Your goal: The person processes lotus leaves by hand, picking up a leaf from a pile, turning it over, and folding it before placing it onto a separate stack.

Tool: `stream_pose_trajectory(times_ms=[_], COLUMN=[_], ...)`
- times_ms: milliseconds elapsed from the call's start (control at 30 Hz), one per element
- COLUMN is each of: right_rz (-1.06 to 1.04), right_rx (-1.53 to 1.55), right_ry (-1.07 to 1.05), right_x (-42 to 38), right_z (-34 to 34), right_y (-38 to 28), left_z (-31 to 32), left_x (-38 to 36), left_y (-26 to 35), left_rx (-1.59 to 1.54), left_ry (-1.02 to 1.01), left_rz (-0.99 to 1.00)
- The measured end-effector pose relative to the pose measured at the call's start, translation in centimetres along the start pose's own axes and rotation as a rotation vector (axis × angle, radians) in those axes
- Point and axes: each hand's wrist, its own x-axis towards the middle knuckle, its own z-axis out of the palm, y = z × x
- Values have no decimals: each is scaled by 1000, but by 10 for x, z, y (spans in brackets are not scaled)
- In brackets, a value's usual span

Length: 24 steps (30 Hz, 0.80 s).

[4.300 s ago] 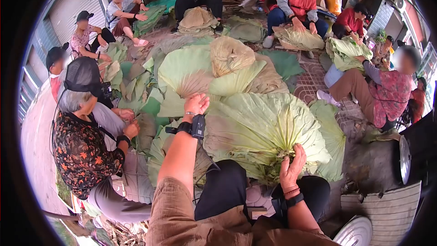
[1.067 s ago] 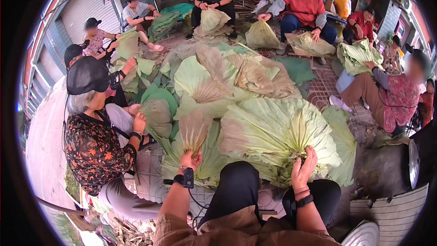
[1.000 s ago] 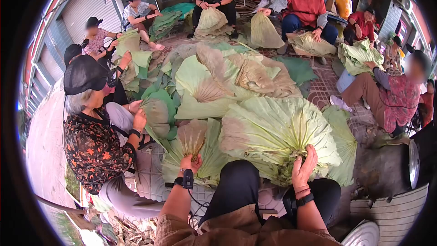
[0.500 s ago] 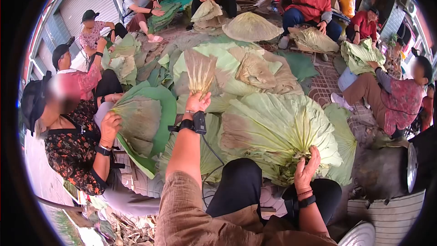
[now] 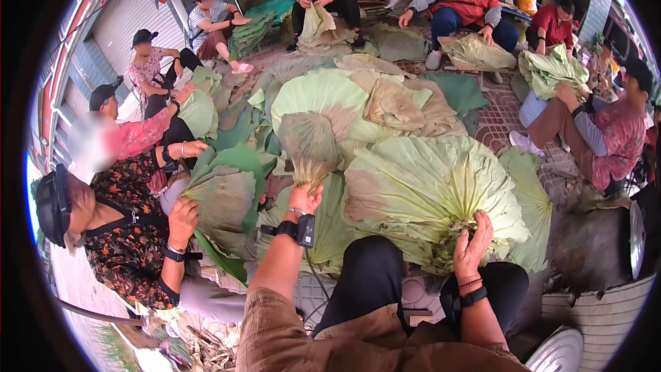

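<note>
Stretched out ahead, my left hand [image 5: 305,198] pinches the gathered base of a dull, brown-green lotus leaf [image 5: 308,139], whose wide part fans upward over the pile. A stack of large pale green lotus leaves [image 5: 427,189] with brownish patches lies across my lap to the right. At the near edge of that stack, my right hand [image 5: 474,248] grips the crumpled stem ends, its fingers partly hidden by leaf. The big leaf pile [image 5: 320,100] spreads over the ground just beyond my left hand.
A co-worker [image 5: 127,234] close on my left holds green and brownish leaves [image 5: 220,196]. Several other people sit in a ring with leaves. A dark metal drum [image 5: 592,241] stands to the right, with a round lid [image 5: 559,351] below it. Dry scraps [image 5: 206,351] lie at lower left.
My left hand has come down slightly, and its leaf now shows broader against the pile. My right hand stays on the stack. At the back, the raised cone-shaped leaf has been lowered.
</note>
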Motion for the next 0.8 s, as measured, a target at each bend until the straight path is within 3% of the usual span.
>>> stream_pose_trajectory(times_ms=[167,267,300,433,567,633,667,700,767,800], right_rz=[10,19,20,13,-12,24,17,12,35,38], right_rx=[-1,1,5,-3,-16,-18,-7,-1,33,49], right_ry=[-5,6,1,-15,5,-13,-17,-23,-21,-24], right_x=[1,1,2,2,0,-2,0,-2,-3,-3], right_z=[-1,-1,-1,-1,3,3,5,3,4,5], right_y=[-2,-3,-4,-2,1,-1,-3,-4,-4,-3], left_z=[94,108,95,-1,-104,-185,-257,-274,-263,-273], left_x=[5,0,7,39,5,2,19,-11,-53,-53], left_y=[67,87,82,25,-33,-75,-103,-115,-108,-116], left_rx=[-147,-84,-84,412,447,328,1160,1142,1942,1977], left_ry=[-393,-225,-220,7,219,270,-18,14,-72,-82], left_rz=[140,35,36,-57,-168,-213,-3,-54,-80,-205])
